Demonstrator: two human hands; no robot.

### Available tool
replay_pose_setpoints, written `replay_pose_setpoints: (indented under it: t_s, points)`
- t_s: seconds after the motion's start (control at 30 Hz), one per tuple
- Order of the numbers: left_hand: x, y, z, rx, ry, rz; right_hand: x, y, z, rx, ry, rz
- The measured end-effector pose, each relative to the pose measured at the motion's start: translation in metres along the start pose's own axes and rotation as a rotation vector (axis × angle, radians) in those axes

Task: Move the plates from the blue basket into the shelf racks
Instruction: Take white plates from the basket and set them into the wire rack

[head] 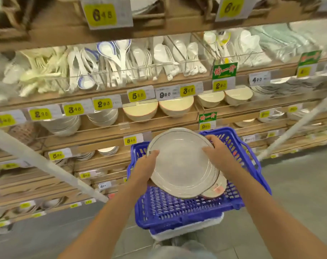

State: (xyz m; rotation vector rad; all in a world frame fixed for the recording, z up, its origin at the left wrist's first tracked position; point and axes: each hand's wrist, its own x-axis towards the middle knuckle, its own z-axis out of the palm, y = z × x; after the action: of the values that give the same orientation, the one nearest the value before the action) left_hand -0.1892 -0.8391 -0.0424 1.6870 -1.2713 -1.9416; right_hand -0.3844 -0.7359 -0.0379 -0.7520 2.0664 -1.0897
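A stack of white plates with a thin dark rim line (179,161) is tilted up above the blue basket (187,208). My left hand (146,168) grips the stack's left edge and my right hand (217,153) grips its right edge. Under the stack's lower right, a smaller plate with a pink pattern (215,189) lies in the basket. The basket sits on a white stand in front of the wooden shelf racks (106,133).
The shelves hold white bowls (140,111), stacked plates (63,125) and spoons (110,58), with yellow price tags along the edges. Two white diagonal bars cross at left (47,163) and right (293,126). Grey floor lies below.
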Motion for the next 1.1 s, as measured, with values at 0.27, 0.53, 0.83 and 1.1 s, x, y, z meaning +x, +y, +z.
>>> replay_pose_setpoints:
  t_s: [0.27, 0.53, 0.83, 1.1]
  points:
    - [-0.042, 0.032, 0.021, -0.027, -0.068, 0.137, -0.059, -0.012, -0.054, 0.252, 0.063, -0.056]
    - [-0.080, 0.049, 0.119, 0.097, -0.205, 0.271, -0.090, 0.024, -0.141, 0.327, 0.222, -0.018]
    - [-0.120, 0.016, 0.299, 0.177, -0.421, 0.239, -0.151, 0.105, -0.306, 0.316, 0.383, 0.029]
    - [-0.156, 0.010, 0.427, 0.247, -0.480, 0.271, -0.184, 0.156, -0.413, 0.344, 0.535, 0.047]
